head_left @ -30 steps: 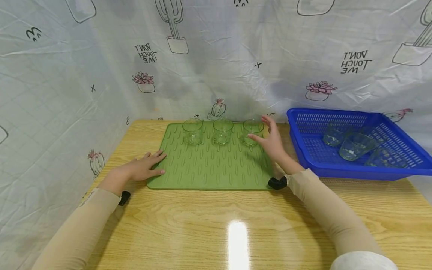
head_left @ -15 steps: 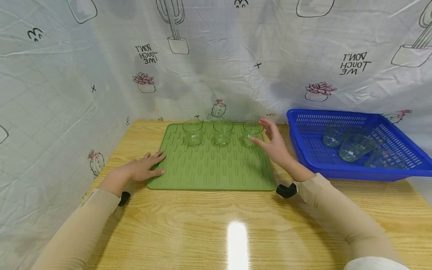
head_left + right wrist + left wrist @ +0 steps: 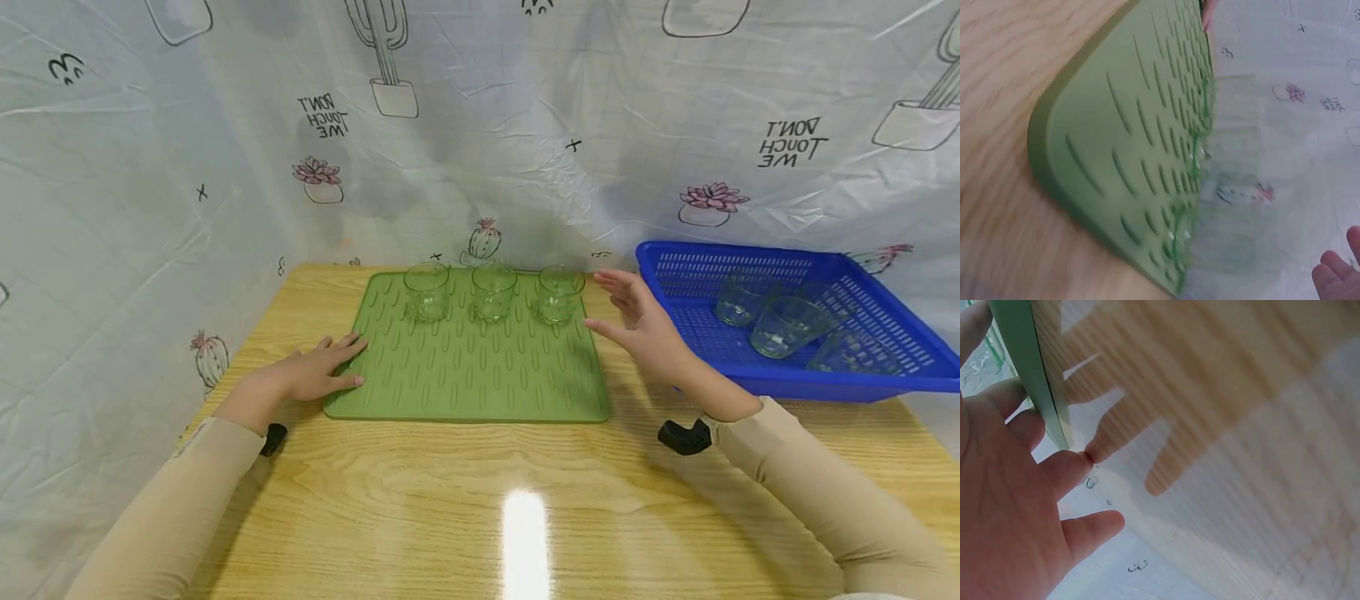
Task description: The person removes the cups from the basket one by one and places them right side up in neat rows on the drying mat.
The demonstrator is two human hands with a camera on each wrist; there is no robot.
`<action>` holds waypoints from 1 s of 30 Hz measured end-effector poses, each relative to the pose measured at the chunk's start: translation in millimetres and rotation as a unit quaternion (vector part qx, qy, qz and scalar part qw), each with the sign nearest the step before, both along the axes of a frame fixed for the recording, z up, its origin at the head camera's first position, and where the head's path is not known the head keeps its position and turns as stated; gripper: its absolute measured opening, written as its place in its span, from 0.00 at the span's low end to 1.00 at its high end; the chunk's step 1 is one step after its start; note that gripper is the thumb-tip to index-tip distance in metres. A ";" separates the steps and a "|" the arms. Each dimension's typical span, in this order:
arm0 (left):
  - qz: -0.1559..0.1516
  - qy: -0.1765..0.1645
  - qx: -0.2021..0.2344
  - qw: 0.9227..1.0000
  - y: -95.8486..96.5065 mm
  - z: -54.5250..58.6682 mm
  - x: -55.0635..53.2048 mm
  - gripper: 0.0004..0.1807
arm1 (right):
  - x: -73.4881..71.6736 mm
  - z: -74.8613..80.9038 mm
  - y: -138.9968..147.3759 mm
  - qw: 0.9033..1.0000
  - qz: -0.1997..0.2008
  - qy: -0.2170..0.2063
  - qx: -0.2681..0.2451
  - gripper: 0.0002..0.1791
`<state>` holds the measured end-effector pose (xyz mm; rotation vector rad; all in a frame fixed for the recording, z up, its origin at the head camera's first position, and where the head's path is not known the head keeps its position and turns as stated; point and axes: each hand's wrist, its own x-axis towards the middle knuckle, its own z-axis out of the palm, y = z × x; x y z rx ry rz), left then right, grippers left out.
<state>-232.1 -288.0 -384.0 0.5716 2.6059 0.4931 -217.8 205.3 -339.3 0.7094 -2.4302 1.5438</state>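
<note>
A green ridged mat [image 3: 465, 375] lies on the wooden table, with three clear glasses upright in a row along its back edge: a left glass [image 3: 428, 293], a middle glass [image 3: 494, 293] and a right glass [image 3: 559, 296]. My left hand [image 3: 318, 372] rests at the mat's left edge, fingers spread; the left wrist view shows its fingertips at the mat's rim [image 3: 1032, 369]. My right hand [image 3: 645, 329] is in the air between the mat and the blue basket, thumb and fingers apart, holding nothing. Its fingertips [image 3: 1329, 265] show at the lower right of the right wrist view.
The blue plastic basket [image 3: 757, 382] stands to the right, partly behind my right hand. Several glasses lie or lean in it, among them a tilted glass [image 3: 787, 325]. A white printed curtain [image 3: 510, 125] hangs close behind the mat.
My right hand has moved away from the right glass, rightward toward the basket, its thumb and fingers still apart. The left hand and the glasses on the mat have stayed in place.
</note>
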 end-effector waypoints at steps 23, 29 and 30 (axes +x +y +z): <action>0.001 0.003 -0.004 1.000 2.3 2.6 1.6 0.45 | 20.3 21.6 101.8 0.986 -0.074 0.037 0.147 0.33; 0.000 0.005 -0.004 1.000 2.7 1.7 2.3 0.45 | 19.6 24.7 125.0 0.979 -0.119 0.031 0.160 0.31; 0.001 0.005 -0.003 1.000 2.7 1.4 2.3 0.45 | 19.6 25.3 129.0 0.978 -0.128 0.028 0.164 0.31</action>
